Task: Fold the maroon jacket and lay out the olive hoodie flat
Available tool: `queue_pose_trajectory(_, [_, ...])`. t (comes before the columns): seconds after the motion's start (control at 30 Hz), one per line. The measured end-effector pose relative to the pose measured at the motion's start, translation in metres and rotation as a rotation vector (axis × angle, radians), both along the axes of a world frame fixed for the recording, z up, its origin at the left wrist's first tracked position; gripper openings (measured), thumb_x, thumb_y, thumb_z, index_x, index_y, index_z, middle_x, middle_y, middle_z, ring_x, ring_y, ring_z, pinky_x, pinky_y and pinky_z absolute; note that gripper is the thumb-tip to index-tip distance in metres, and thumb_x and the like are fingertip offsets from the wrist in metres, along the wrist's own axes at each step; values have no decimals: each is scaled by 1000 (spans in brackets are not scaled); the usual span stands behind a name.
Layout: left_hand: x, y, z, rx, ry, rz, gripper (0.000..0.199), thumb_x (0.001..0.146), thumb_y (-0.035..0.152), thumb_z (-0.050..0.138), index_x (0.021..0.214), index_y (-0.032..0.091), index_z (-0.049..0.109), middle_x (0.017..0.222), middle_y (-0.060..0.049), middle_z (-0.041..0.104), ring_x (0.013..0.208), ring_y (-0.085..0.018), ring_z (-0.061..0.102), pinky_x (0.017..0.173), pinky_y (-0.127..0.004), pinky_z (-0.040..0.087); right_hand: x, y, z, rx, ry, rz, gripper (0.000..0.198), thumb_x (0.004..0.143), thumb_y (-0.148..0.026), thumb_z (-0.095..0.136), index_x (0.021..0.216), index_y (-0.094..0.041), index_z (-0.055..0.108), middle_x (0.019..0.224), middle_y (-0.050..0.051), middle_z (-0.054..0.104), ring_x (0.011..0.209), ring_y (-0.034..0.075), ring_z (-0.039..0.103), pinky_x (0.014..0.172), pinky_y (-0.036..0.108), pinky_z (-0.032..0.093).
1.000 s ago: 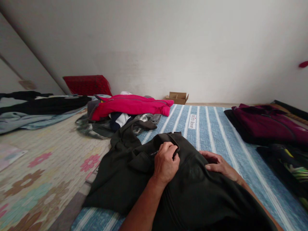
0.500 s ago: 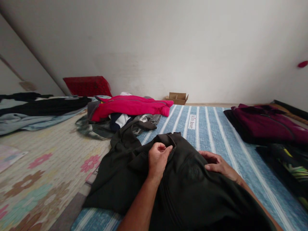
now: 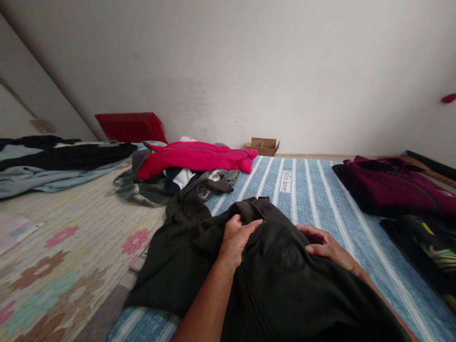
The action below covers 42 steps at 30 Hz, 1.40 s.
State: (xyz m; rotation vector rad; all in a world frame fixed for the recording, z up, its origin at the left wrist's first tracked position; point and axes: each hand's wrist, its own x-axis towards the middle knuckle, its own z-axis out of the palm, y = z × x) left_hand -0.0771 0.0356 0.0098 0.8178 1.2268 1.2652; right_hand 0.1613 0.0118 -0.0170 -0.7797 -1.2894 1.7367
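Observation:
A dark olive-black zip jacket [image 3: 281, 280] is spread in front of me, with a round emblem on its chest and one sleeve stretched to the far left. My left hand [image 3: 238, 237] is closed on the jacket's collar opening near the top of the zip, its fingers partly tucked under the fabric and the thumb along the edge. At the jacket's right side, my right hand [image 3: 325, 244] pinches the shoulder edge between thumb and fingers. Part of the fingers of both hands is hidden by cloth.
A pile topped by a pink garment [image 3: 199, 156] lies beyond the sleeve. A folded maroon garment [image 3: 395, 185] rests at right, above dark printed clothes [image 3: 423, 247]. Other clothes [image 3: 67, 156] lie far left. A cardboard box [image 3: 262, 145] and red case [image 3: 131, 126] stand by the wall.
My left hand has shifted slightly at the collar, its fingers slipping further under the fabric with the thumb stretched along the edge. The right hand keeps its hold on the jacket.

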Motion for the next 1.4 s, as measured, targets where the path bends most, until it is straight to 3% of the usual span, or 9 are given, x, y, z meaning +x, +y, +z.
queue_pose_trajectory(0.17, [0, 0, -6, -48, 102, -15, 37, 51, 27, 82, 82, 13, 68, 72, -7, 72, 66, -23, 67, 59, -31, 53, -3, -3, 0, -12, 9, -14, 53, 68, -29, 73, 119, -23, 59, 122, 7, 60, 115, 29, 52, 103, 45, 33])
queue_pose_trajectory(0.33, [1, -3, -3, 75, 143, 12, 29, 55, 20, 76, 83, 15, 69, 74, -5, 72, 67, -21, 66, 60, -28, 51, 9, -5, 11, -13, -125, -50, 55, 66, -35, 75, 118, -23, 60, 120, 9, 61, 111, 30, 55, 99, 46, 38])
queue_pose_trajectory(0.47, [0, -6, 1, 155, 221, 11, 24, 58, 20, 72, 81, 15, 69, 74, -4, 71, 68, -20, 64, 59, -27, 49, 24, -16, 38, 52, -539, -343, 54, 68, -43, 73, 115, -18, 62, 112, 13, 65, 106, 31, 58, 94, 45, 44])
queue_pose_trajectory(0.6, [-1, -10, 4, 194, 274, 8, 20, 59, 21, 72, 77, 14, 68, 70, -3, 69, 64, -19, 62, 56, -26, 47, -4, -49, 82, 404, -840, -553, 45, 74, -48, 66, 112, -23, 63, 113, 10, 64, 95, 28, 63, 75, 37, 54])
queue_pose_trajectory(0.7, [-1, -11, 5, 221, 252, -5, 22, 59, 22, 73, 79, 14, 67, 71, -3, 68, 65, -18, 61, 58, -25, 47, -51, -65, 100, 782, -867, -464, 32, 84, -35, 56, 115, -28, 61, 115, 6, 62, 91, 21, 63, 72, 30, 55])
queue_pose_trajectory(0.8, [-2, -11, 6, 231, 144, -43, 29, 60, 24, 74, 87, 14, 67, 73, -3, 69, 69, -20, 63, 60, -26, 49, -88, -56, 92, 1052, -980, -474, 32, 86, -23, 50, 117, -23, 59, 115, 9, 60, 96, 23, 62, 77, 34, 55])
queue_pose_trajectory(0.93, [-5, -11, 8, 219, 39, -73, 33, 60, 24, 75, 90, 14, 67, 76, -4, 70, 71, -20, 63, 65, -28, 50, -101, -32, 64, 1195, -1099, -558, 29, 86, -14, 42, 107, -16, 62, 112, 14, 60, 99, 28, 59, 76, 41, 54])
queue_pose_trajectory(1.13, [-7, -14, 18, 182, -202, -105, 35, 61, 23, 74, 94, 13, 67, 80, -5, 71, 73, -20, 64, 72, -32, 51, -89, -20, 39, 1221, -914, -569, 28, 82, -8, 42, 98, -20, 61, 107, 9, 61, 97, 21, 60, 77, 33, 53])
queue_pose_trajectory(1.4, [-9, -16, 23, 129, -314, -131, 29, 64, 29, 73, 87, 13, 66, 75, -5, 68, 71, -18, 63, 68, -29, 48, -83, -23, 39, 960, -727, -449, 24, 79, -13, 48, 97, -21, 62, 111, 9, 60, 100, 21, 60, 82, 33, 51])
